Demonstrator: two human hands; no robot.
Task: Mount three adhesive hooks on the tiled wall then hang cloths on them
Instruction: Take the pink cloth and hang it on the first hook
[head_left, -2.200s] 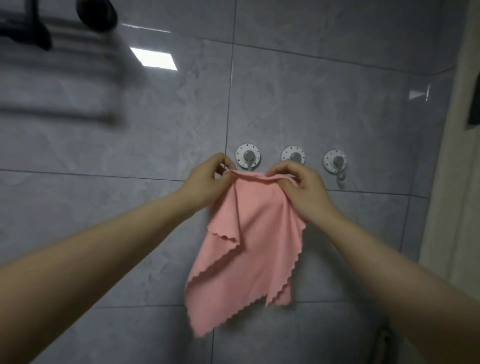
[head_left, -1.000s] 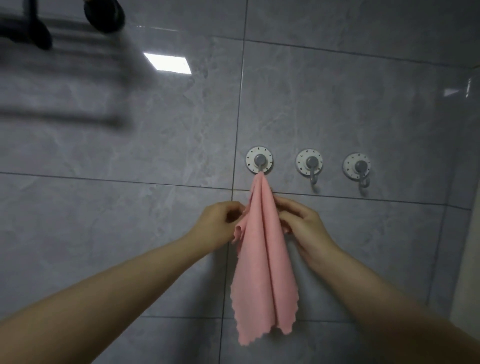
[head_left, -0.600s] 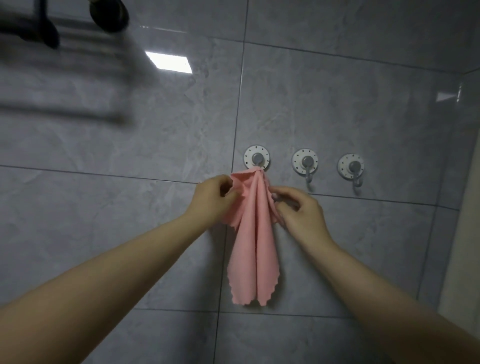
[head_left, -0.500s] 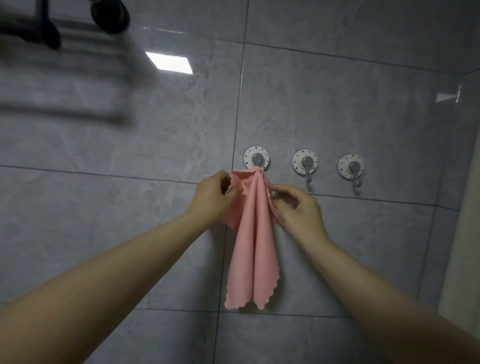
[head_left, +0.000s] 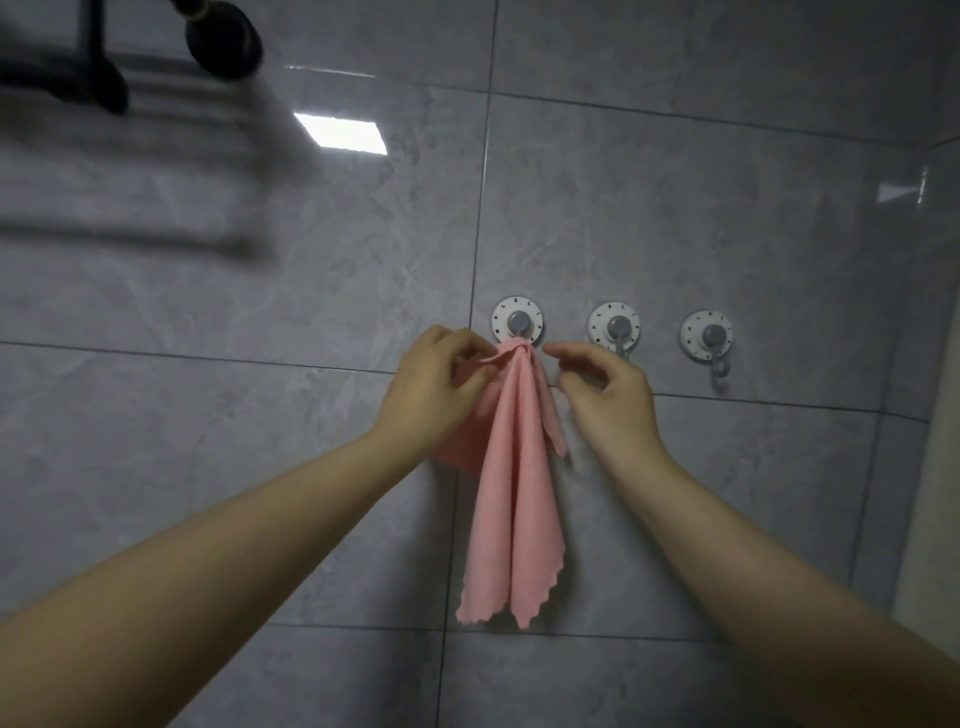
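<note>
While the pink cloth (head_left: 511, 499) hangs from the left hook (head_left: 518, 322) on the tiled wall (head_left: 675, 218), gathered at its top and falling in long folds with a scalloped lower edge, the hanging step for cloth one is judged nearly done. A fold of the cloth's upper left part is pinched by the left hand (head_left: 434, 392), fingers curled round it just beside the hook. No cloth is held by the right hand (head_left: 605, 392); its fingers are loosely curled, thumb and forefinger apart, close to the cloth's right edge, contact not clear. The middle hook (head_left: 614, 327) and right hook (head_left: 706, 335) are seen bare, all three mounted in a row, so mounting is taken as complete. Next move, as judged: the fold is to be let go, the cloth checked for seating on the hook, then a second cloth fetched; none is in view. Small dark letters are printed round each hook's white disc, too small to be read. A dark rack (head_left: 62, 78) is noted top left, blurred. A bright reflection (head_left: 340, 133) is seen on the tile.
</note>
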